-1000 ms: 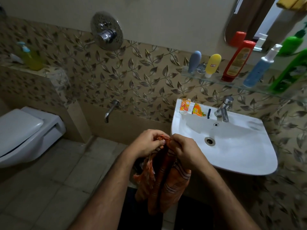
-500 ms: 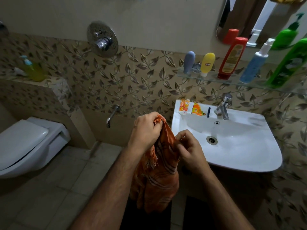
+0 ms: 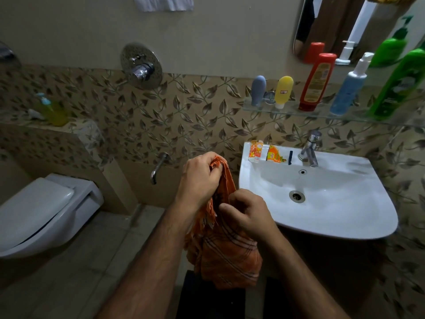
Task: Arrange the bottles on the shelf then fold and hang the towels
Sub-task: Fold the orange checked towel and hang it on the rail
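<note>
Both hands grip the orange towel (image 3: 226, 247) just left of the sink (image 3: 322, 203), the left hand (image 3: 200, 180) having lifted its edge above the right hand (image 3: 248, 215), apparently sorting corners before folding.

Over the last second the left hand (image 3: 200, 180) has risen above the right hand (image 3: 248, 215), drawing the gripped edge of the orange towel (image 3: 227, 254) upward, and the right hand now pinches the cloth lower down
</note>
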A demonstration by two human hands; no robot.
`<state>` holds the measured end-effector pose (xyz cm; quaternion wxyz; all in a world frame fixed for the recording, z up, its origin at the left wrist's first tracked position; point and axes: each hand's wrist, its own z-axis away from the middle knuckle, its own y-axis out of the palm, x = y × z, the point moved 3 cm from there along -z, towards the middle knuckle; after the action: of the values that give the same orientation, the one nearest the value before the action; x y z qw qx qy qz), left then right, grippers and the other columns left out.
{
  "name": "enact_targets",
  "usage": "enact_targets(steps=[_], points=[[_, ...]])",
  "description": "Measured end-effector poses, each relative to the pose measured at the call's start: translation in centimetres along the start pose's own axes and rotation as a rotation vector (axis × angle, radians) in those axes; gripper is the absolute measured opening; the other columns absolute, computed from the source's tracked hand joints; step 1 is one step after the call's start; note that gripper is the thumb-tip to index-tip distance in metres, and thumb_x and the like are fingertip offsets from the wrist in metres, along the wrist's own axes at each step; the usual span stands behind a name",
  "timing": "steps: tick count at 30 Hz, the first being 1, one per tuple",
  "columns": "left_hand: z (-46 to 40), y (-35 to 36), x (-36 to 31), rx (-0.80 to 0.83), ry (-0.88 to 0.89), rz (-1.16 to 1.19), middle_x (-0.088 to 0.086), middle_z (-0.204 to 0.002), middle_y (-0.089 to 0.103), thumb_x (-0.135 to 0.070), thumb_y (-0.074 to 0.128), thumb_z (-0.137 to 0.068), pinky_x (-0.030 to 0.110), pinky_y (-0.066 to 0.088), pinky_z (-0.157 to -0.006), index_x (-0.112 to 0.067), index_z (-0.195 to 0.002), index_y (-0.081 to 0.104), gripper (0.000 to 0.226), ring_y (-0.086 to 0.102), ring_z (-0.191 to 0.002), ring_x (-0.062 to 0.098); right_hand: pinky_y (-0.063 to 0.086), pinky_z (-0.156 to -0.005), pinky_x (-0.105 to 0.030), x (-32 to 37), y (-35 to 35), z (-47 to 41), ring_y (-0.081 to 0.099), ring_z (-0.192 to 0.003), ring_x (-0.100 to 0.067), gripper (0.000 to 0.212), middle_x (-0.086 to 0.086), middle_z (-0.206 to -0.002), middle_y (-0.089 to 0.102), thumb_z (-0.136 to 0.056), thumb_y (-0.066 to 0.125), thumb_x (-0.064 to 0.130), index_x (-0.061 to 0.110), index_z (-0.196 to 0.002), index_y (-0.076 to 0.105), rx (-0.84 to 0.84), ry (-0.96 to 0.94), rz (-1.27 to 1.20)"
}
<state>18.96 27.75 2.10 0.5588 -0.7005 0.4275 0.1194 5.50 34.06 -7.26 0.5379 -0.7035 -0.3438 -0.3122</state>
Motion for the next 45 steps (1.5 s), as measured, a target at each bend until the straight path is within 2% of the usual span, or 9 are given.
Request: enact_targets(steps=[5,11,18,25,29,34,40,42,45], points=[[-0.3,-0.4,0.4,-0.055,-0.035,0.007,-0.011,-0.081,0.064,-0.017,0.054,-0.094,0.002,0.039,-0.058,-0.021,-0.096,0.068,0.014,0.057,-0.072,-0.002,0.056,-0.073,-0.037,-1.5,0.8,0.4,0.066,-0.08,-0.008,0.018,0.006,-0.09,0.073,-0.088,0.064,0.035,0.022,-0.094,0.074,0.059,0.073,0.191],[-0.7,-0.5,2.7,-0.095,-0.11,-0.028,-0.01,-0.084,0.064,-0.016,0.056,-0.093,0.006,0.035,-0.06,-0.018,-0.096,0.069,0.014,0.056,-0.077,0.004,0.056,-0.074,-0.029,-2.6,-1.3,1.9,0.067,-0.079,-0.003,0.011,0.014,-0.083,0.073,-0.092,0.065,0.03,0.029,-0.09,0.076,0.055,0.165,0.088],[-0.6,0.2,5.0,-0.077,-0.179,-0.064,-0.001,-0.084,0.069,-0.017,0.056,-0.092,0.029,0.051,-0.072,-0.014,-0.095,0.07,0.014,0.064,-0.081,0.017,0.047,-0.061,-0.026,-1.1,-4.4,2.9,0.062,-0.068,-0.007,0.02,0.009,-0.069,0.067,-0.096,0.06,0.024,0.028,-0.078,0.067,-0.053,0.111,0.097],[-0.5,1.0,6.3,0.002,-0.24,-0.108,0.002,-0.088,0.07,-0.02,0.058,-0.091,0.031,0.048,-0.08,-0.013,-0.094,0.07,0.014,0.062,-0.087,0.02,0.047,-0.061,-0.018,-0.5,-4.4,3.8,0.067,-0.069,0.0,0.012,0.004,-0.078,0.072,-0.095,0.061,0.031,0.031,-0.107,0.058,0.067,0.323,-0.033],[0.0,1.5,7.4,0.055,-0.241,-0.095,-0.001,-0.086,0.07,-0.02,0.06,-0.091,0.028,0.045,-0.076,-0.016,-0.093,0.071,0.012,0.061,-0.085,0.017,0.045,-0.057,-0.024,-0.7,-6.1,3.8,0.06,-0.056,-0.006,0.023,0.003,-0.062,0.067,-0.084,0.075,0.035,0.015,-0.073,0.071,0.117,0.451,0.069],[0.4,2.2,8.3,0.085,-0.264,-0.073,-0.004,-0.081,0.068,-0.019,0.06,-0.091,0.025,0.043,-0.073,-0.017,-0.09,0.07,0.01,0.061,-0.082,0.016,0.052,-0.066,-0.028,0.4,-7.3,3.2,0.064,-0.072,-0.007,0.021,0.006,-0.071,0.069,-0.085,0.073,0.041,0.027,-0.07,0.071,0.206,0.425,0.366],[0.3,2.7,9.7,0.115,-0.35,-0.047,-0.002,-0.085,0.07,-0.023,0.06,-0.091,0.024,0.041,-0.073,-0.017,-0.096,0.071,0.013,0.063,-0.088,0.018,0.054,-0.067,-0.039,1.0,-6.0,2.7,0.063,-0.069,-0.008,0.021,0.009,-0.068,0.067,-0.092,0.063,0.036,0.023,-0.078,0.071,0.009,0.265,0.313],[0.7,3.4,10.0,0.145,-0.395,0.023,0.001,-0.097,0.072,-0.022,0.059,-0.092,0.024,0.043,-0.078,-0.019,-0.111,0.068,0.02,0.063,-0.095,0.015,0.051,-0.066,-0.04,0.5,-5.2,2.2,0.06,-0.069,-0.011,0.022,0.006,-0.066,0.064,-0.094,0.061,0.029,0.019,-0.076,0.067,-0.097,0.284,0.234],[1.8,4.6,10.6,0.212,-0.479,0.106,0.008,-0.138,0.055,-0.025,0.061,-0.092,0.035,0.04,-0.101,-0.024,-0.15,0.031,0.066,0.051,-0.124,0.023,0.051,-0.071,-0.042,-0.4,-4.2,1.3,0.061,-0.074,-0.018,0.022,0.001,-0.072,0.066,-0.094,0.057,0.026,0.013,-0.08,0.067,-0.23,0.344,0.235]])
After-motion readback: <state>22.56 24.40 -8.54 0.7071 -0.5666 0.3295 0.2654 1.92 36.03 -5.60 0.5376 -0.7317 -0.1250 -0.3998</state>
